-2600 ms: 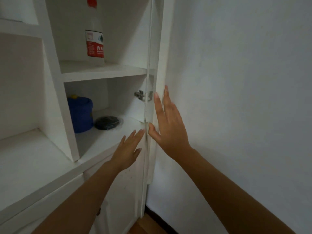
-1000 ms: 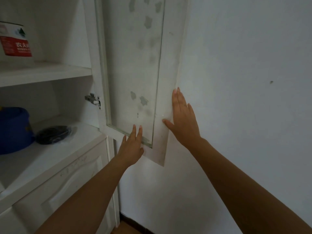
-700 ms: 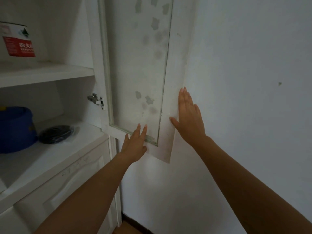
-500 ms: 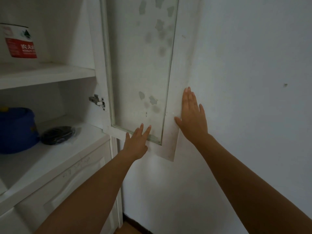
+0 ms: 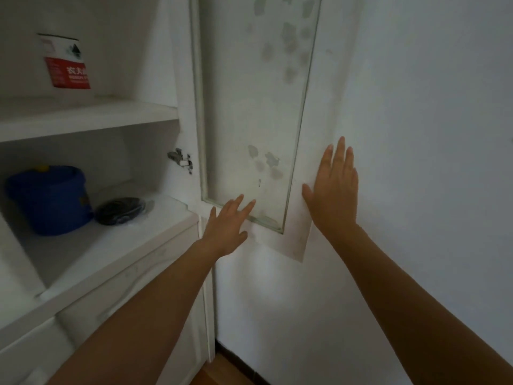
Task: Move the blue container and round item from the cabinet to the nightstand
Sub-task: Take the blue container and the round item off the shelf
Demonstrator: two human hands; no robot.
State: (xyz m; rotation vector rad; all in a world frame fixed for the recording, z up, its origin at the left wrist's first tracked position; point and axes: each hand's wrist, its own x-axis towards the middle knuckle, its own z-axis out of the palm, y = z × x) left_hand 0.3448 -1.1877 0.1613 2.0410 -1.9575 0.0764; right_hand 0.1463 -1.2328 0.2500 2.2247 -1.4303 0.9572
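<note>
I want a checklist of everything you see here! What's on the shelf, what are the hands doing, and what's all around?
Surface: white lower shelf of the cabinet, holding both job things.
Job's things: blue container upright at the back left; black round item lying just to its right in clear wrap.
Clutter: bottle with a red label on the upper shelf.
Hands: left hand open, fingers spread at the bottom of the glass door; right hand open and flat at the door's outer edge. Both empty.
Cables: nothing seen.
Surroundings: door swung wide open toward the white wall; metal hinge; the nightstand is not in view.
</note>
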